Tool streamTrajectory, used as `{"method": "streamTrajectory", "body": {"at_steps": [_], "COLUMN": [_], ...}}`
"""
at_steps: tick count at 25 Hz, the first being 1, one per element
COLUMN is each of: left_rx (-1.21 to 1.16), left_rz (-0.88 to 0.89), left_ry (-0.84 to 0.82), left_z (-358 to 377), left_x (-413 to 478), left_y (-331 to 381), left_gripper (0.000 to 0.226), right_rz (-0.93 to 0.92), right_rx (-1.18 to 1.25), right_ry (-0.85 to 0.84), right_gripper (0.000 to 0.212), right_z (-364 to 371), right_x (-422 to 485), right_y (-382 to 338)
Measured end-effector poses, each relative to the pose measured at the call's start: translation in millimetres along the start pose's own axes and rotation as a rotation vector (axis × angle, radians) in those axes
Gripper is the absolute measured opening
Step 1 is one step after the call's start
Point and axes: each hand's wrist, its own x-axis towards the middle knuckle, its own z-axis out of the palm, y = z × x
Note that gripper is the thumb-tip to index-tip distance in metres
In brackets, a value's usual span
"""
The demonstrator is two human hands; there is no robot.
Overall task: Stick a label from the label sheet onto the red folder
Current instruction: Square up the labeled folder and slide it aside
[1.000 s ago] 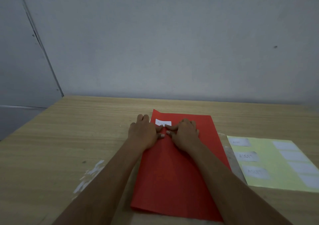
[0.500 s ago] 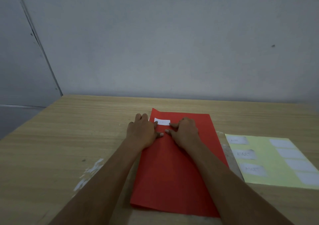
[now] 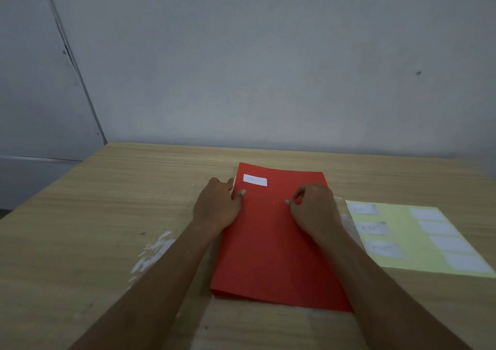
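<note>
The red folder [image 3: 271, 239] lies flat on the wooden table [image 3: 107, 215] in front of me. A white label [image 3: 255, 180] with faint writing sits stuck near its far left corner. My left hand [image 3: 218, 204] rests on the folder's left edge, fingers loosely curled, just below and left of the label. My right hand [image 3: 314, 207] rests on the folder's right part, fingers curled, holding nothing. The pale yellow label sheet [image 3: 402, 231] with several white labels lies to the right of the folder.
White torn scraps or scuffed patches [image 3: 153, 250] mark the table to the left of my left arm. A grey wall [image 3: 268, 68] rises right behind the table's far edge. A clear plastic sleeve edge [image 3: 349, 223] shows between folder and sheet.
Both hands have drawn apart and back from the label, which now lies fully uncovered on the folder. The right hand slid right, the left hand slid left.
</note>
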Motion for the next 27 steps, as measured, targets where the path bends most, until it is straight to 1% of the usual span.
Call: {"method": "streamTrajectory", "body": {"at_steps": [2,3,5,6,10,13,15,17,19,22,24,27], "left_rx": [-0.015,-0.033,-0.074,-0.081,-0.032,-0.017,-0.018,-0.022,-0.010,0.004,0.003,0.028], "left_rz": [-0.063,-0.100,-0.168,-0.189,-0.193,-0.194,-0.195,-0.197,-0.192,-0.189,-0.179,-0.157], "left_ry": [0.039,0.045,0.032,0.019,0.012,0.013,0.012,0.014,0.020,0.046,0.052,0.060], "left_z": [-3,-3,-3,-3,-3,-4,-4,-4,-3,-3,-2,-2], "left_x": [-9,-14,-23,-28,-42,-46,-47,-46,-45,-45,-43,-40], "left_y": [1,2,3,4,9,8,3,-1,-5,-10,-13,-18], "left_gripper": [0.046,0.045,0.042,0.040,0.033,0.030,0.030,0.030,0.030,0.030,0.029,0.029], "right_rz": [0.057,0.102,0.195,0.225,0.286,0.370,0.359,0.329,0.347,0.386,0.374,0.347], "right_rx": [-0.178,-0.230,-0.265,-0.270,-0.269,-0.159,-0.096,-0.075,-0.060,-0.033,-0.048,-0.038], "right_ry": [-0.013,-0.034,-0.086,-0.109,-0.142,-0.133,-0.129,-0.124,-0.119,-0.087,-0.070,-0.024], "right_gripper": [0.048,0.055,0.065,0.066,0.067,0.070,0.069,0.060,0.055,0.057,0.058,0.052], "right_z": [-14,-22,-32,-34,-32,-31,-29,-27,-26,-21,-17,-10], "right_x": [-12,-19,-30,-34,-42,-35,-30,-27,-25,-23,-22,-22], "right_y": [7,8,8,8,5,9,16,20,21,17,15,14]}}
